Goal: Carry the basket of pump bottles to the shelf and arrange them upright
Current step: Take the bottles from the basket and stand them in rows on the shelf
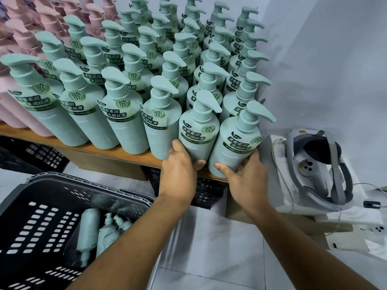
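At front right corner of the shelf (94, 150), two green bottles being set upright, one per hand. Left hand (178, 172) grasps the left bottle (198, 130) low on its body, thumb on one side and fingers (201, 163) curled round the base. Right hand (245, 181) grasps the right bottle (234, 147) the same way, at the very corner. Both bottles upright or nearly so, touching each other, pump spouts pointing right. Basket (88, 185) sits low at left, below the shelf's front edge, with a few spare bottles (109, 229) lying on their sides inside, so task judged mostly done, not finished. Rows of green bottles fill the shelf behind, pink bottles (27, 36) along its left side. Risks: right bottle's base looks to be at or over the front edge, so letting go too early could drop it off the corner. Rows are packed tight, so pushing either bottle back hard could knock the neighbours over in a chain, or catch a spout on the next pump. A headset (326, 170) rests just beside the right edge, so a falling bottle could hit it. Labels: Chinese text "清香柔润 水润丝滑", English line "REFRESHED AND BELIEVED", round green sticker with "浴" near the shoulder. Small tag at label top is too small to read, no brand name legible.
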Tool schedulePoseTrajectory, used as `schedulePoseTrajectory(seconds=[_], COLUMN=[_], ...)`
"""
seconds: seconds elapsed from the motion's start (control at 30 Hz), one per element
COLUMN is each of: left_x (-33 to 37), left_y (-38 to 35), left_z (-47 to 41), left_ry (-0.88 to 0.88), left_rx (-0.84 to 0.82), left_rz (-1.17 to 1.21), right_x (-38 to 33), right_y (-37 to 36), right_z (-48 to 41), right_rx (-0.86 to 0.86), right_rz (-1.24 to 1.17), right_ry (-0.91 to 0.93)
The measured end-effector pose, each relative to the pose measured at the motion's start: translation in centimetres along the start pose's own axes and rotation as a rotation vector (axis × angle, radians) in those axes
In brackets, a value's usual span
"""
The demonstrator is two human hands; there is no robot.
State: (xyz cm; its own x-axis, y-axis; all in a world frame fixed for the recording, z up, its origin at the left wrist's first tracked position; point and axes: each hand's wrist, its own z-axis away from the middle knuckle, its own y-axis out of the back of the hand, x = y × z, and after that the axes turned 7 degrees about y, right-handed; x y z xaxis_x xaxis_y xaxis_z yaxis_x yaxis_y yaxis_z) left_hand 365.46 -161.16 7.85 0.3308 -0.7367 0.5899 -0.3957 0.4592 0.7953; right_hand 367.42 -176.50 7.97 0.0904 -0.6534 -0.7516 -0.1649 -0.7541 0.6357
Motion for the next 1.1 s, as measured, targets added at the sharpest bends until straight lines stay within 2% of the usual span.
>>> schedulePoseTrajectory(seconds=[0.23, 0.77, 1.1], left_x=[0.2, 0.3, 0.6], left_y=[-0.3, -0.5, -0.6], left_z=[-0.3, -0.2, -0.5], left_ry=[-0.011, 0.038, 0.043], left_rx=[0.018, -0.054, -0.076], left_rz=[-0.014, 0.016, 0.028], right_x=[0.2, 0.6, 1.0], right_y=[0.0, -0.1, -0.5], right_z=[-0.4, -0.4, -0.9], right_rx=[-0.01, -0.008, 0.011], right_rz=[-0.006, -0.008, 0.015], right_ry=[-0.002, -0.027, 0.052])
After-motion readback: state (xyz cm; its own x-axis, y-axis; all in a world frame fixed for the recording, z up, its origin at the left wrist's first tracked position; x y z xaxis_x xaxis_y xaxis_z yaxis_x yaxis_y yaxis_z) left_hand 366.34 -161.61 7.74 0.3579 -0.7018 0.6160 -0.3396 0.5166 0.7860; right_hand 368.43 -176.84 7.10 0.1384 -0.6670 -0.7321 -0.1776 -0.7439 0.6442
